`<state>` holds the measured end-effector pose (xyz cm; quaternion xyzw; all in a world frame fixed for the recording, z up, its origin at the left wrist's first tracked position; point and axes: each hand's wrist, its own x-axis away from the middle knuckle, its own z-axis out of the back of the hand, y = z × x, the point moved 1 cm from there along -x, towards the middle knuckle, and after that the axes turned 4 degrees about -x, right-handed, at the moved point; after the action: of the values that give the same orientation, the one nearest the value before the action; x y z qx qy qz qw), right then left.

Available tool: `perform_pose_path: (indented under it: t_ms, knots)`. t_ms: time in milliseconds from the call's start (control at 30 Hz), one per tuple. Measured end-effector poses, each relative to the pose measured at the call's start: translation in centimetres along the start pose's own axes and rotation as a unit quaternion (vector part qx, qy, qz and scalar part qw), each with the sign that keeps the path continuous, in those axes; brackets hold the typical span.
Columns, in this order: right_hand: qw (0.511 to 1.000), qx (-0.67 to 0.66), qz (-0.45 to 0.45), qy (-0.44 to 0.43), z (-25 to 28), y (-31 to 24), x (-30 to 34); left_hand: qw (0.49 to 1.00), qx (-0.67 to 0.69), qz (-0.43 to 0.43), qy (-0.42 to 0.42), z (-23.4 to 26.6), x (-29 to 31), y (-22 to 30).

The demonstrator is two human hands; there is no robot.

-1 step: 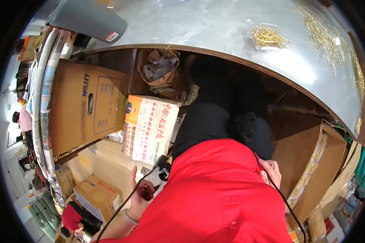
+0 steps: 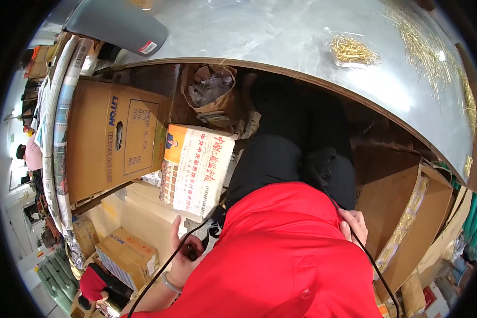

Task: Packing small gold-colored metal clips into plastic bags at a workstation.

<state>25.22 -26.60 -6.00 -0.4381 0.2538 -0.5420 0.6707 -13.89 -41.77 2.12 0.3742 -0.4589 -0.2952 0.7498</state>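
My left hand (image 2: 181, 259), with a pale bracelet at the wrist, is low beside my red shirt (image 2: 281, 238). One of its digits points up while the others curl round something small and dark that I cannot make out. A black cord (image 2: 159, 276) crosses in front of this hand toward a small black clip-like piece (image 2: 215, 229) at the shirt's edge. On the other side, my right hand (image 2: 356, 224) rests against the shirt, its fingers closed on a second black cord (image 2: 377, 270). My dark trousers (image 2: 270, 159) extend under the table.
Ahead is a grey tabletop (image 2: 259, 37) with a clear packet of gold pins (image 2: 353, 50), loose gold strands (image 2: 429, 53) and a grey bin (image 2: 116, 26). Cardboard boxes (image 2: 93, 143) (image 2: 392, 196), a newspaper-covered box (image 2: 199, 169) and a paper bag (image 2: 209, 87) surround my legs. Another person (image 2: 98, 283) bends at lower left.
The cord by my left hand and the black piece at its end have shifted slightly right. My right hand stays where it was.
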Motion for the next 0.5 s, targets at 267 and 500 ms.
perform_pose_path:
  t_ms: [267,500]
  knots:
    - [0.996,-0.011,0.057,0.072,-1.6,0.7,-0.4,0.990,0.048,0.127,-0.041,-0.2,0.2,4.7]
    - [0.991,-0.126,0.004,-0.036,-0.8,1.0,-3.7,0.928,0.254,0.269,0.049,-1.2,4.7,7.5]
